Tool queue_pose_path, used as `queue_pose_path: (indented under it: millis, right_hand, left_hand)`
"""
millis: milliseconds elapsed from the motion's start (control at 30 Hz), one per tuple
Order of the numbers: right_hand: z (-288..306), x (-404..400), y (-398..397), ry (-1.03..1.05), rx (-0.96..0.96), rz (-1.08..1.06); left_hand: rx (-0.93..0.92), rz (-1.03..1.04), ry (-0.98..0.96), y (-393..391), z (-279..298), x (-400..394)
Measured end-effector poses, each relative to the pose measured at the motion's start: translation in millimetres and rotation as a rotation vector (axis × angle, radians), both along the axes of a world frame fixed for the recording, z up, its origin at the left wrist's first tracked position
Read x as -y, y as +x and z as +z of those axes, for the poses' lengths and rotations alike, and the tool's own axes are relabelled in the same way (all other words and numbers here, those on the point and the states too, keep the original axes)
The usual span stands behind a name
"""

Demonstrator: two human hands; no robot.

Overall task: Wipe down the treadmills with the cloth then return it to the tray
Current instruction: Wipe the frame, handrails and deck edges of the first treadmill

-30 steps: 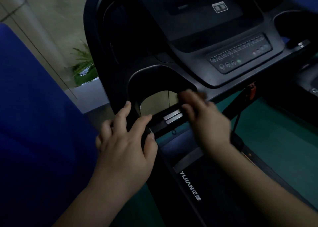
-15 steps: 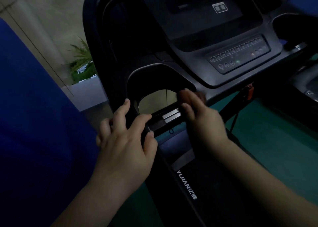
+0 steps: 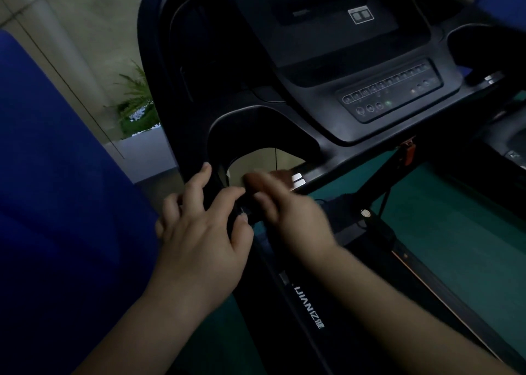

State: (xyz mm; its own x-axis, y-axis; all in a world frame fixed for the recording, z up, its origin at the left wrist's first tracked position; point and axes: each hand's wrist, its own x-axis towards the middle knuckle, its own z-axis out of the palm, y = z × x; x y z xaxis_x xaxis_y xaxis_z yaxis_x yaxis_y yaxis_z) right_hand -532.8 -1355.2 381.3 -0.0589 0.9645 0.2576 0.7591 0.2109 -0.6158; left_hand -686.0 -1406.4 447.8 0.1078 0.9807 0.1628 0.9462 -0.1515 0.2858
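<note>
Black treadmill (image 3: 327, 96), both hands at its handlebar (image 3: 307, 175), mid-frame.
Left hand (image 3: 199, 232) rests flat, fingers spread; right hand (image 3: 287, 212) blurred, grip unclear.

The room is dim, with a pale wall (image 3: 85, 19), a green floor (image 3: 455, 232), a leafy plant (image 3: 136, 101) and a big blue thing (image 3: 57, 204) close by
</note>
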Motion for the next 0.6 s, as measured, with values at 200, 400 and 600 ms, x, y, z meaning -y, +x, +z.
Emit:
queue_pose_path:
  millis: [200,400,600]
  right_hand:
    - [7,-22,50,-0.001,0.023,-0.197]
    - [8,-11,-1,-0.037,0.097,-0.029]
    - [2,-14,35,-0.018,0.081,-0.159]
  left_hand:
    - [-0.039,-0.007,-0.002,-2,1,-1]
    - [-0.012,0.000,0.003,-1,-1,-1]
    - [-0.012,-0.005,0.009,-2,-1,-1]
